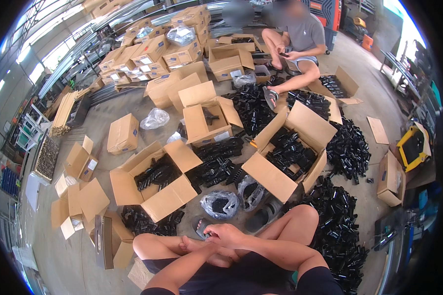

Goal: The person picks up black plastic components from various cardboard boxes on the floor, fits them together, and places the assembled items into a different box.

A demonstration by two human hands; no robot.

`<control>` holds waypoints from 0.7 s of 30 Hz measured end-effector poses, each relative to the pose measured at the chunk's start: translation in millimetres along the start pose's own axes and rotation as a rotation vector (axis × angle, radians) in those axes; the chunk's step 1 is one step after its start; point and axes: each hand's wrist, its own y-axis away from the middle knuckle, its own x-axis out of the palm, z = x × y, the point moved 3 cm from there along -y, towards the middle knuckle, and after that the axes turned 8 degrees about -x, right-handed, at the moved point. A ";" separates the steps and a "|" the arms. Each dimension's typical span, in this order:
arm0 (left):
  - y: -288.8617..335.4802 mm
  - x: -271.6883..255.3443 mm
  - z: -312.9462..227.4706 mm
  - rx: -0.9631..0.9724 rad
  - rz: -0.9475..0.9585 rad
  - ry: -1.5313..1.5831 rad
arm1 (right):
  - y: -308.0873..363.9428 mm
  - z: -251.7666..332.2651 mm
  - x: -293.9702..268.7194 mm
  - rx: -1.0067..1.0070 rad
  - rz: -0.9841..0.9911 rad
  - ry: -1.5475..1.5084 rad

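My two hands meet low in the middle, above my crossed legs. The right hand (227, 235) is closed, its fingers curled together; a small dark bit shows by the fingertips, too small to make out. My left hand (214, 246) lies against it, its fingers mostly hidden. Just beyond them are a grey sandal (200, 227) and a clear plastic bag (220, 204) with black parts inside. An open carton (170, 197) of black parts stands ahead to the left, another open carton (269, 174) of them ahead to the right.
Loose black parts (334, 221) are heaped along my right, with another heap (152, 221) at my left. Across the cartons a person (300, 37) sits holding a small dark piece. Stacked cartons (150, 49) stand at the back left. A yellow-framed item (413, 145) is at far right.
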 end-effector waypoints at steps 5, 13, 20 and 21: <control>5.5 1.9 -4.8 0.009 0.003 0.023 | -2.6 -1.1 3.1 -0.010 -0.007 0.018; 15.7 10.9 -23.7 0.065 0.009 0.064 | 3.1 4.5 4.5 0.002 0.042 0.032; 10.6 27.9 -19.1 0.011 -0.041 0.102 | -1.7 6.6 7.7 -0.009 0.035 0.036; 6.7 32.9 -16.1 -0.026 -0.036 0.111 | -0.8 6.8 8.1 -0.019 0.019 0.039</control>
